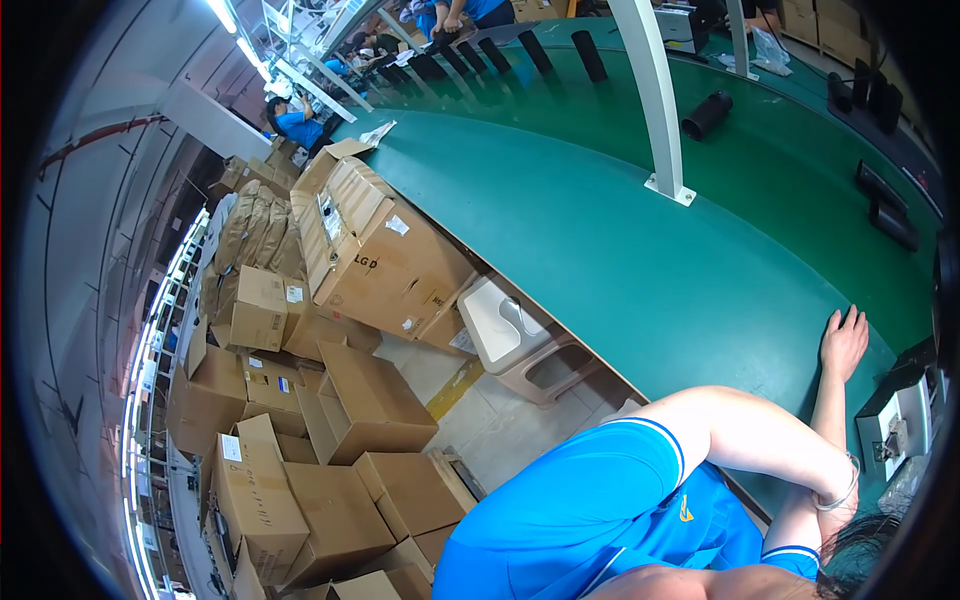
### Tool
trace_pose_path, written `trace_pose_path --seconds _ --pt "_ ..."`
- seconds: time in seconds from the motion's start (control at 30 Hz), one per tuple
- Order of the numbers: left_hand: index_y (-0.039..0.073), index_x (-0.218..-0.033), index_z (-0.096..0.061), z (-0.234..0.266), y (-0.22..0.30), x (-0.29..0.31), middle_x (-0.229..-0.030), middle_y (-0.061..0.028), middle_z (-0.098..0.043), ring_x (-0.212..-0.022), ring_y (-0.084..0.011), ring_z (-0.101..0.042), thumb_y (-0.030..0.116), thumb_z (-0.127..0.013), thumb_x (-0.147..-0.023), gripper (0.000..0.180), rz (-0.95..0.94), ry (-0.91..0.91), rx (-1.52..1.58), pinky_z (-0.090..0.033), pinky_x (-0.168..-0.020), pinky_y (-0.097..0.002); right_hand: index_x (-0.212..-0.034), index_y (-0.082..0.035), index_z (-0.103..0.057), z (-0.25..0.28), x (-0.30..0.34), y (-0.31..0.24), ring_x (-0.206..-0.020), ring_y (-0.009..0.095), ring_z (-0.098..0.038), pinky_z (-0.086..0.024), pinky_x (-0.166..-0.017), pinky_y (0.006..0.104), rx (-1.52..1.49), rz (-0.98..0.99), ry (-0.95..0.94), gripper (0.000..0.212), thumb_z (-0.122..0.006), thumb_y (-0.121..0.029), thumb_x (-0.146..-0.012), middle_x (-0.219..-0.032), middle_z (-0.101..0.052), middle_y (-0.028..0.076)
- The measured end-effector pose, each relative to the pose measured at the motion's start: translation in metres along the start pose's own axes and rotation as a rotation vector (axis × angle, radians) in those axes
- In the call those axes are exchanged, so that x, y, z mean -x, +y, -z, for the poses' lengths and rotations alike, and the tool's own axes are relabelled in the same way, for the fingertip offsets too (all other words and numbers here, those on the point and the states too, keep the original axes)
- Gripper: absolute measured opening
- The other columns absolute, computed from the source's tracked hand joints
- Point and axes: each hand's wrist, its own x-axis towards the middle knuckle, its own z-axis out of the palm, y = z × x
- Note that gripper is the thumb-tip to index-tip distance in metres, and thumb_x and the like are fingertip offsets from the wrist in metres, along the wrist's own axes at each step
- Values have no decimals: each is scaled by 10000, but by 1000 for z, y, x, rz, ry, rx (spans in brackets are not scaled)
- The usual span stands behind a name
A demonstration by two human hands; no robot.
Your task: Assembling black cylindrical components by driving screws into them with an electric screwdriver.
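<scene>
My right hand (pixel 845 342) lies palm down with its fingers stretched out on the green tabletop (pixel 600 260), close to the edge of the darker green belt. Nothing is in it. My left forearm (pixel 790 455) crosses over my right arm, with a bracelet (pixel 838 498) at its wrist. Hair and the dark rim cover most of my left hand, so its fingers do not show. A white and grey device (pixel 895 425) stands beside my right forearm. Clear plastic wrapping (pixel 905 487) lies below it.
Black cylinders stand or lie along the belt (pixel 620 120), one lying near the white post (pixel 655 110). Left of the table are a beige plastic stool (pixel 500 325), a large carton (pixel 390 265) and several open cartons (pixel 370 400). Other people in blue (pixel 300 125) work at the far end.
</scene>
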Motion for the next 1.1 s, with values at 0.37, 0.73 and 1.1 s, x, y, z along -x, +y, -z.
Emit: trace_pose_path --seconds 0.37,0.73,1.1 --pt "58 -893 -623 11 12 26 -868 -95 -619 -846 -281 -554 574 -435 -745 569 11 126 29 -424 -790 -380 -1181 -44 -454 5 -2 -3 -1135 294 -397 -290 -965 370 -15 10 -11 437 -383 -329 -858 -1210 -449 161" --pt "63 -841 -637 -5 8 7 -831 -94 -628 -823 -282 -563 545 -445 -754 526 -12 99 -196 -433 -771 -381 -1153 -7 -460 7 4 0 -1140 310 -390 -275 -981 378 -101 -38 25 421 -419 -284 -838 -1204 -441 186" --pt "86 -820 -640 -1 22 16 -796 -86 -634 -727 -281 -585 542 -440 -734 505 87 205 -260 -467 -683 -394 -1159 -3 -458 19 4 -8 -1178 299 -346 -227 -1007 378 -194 -89 -40 437 -408 -282 -827 -1232 -414 185"
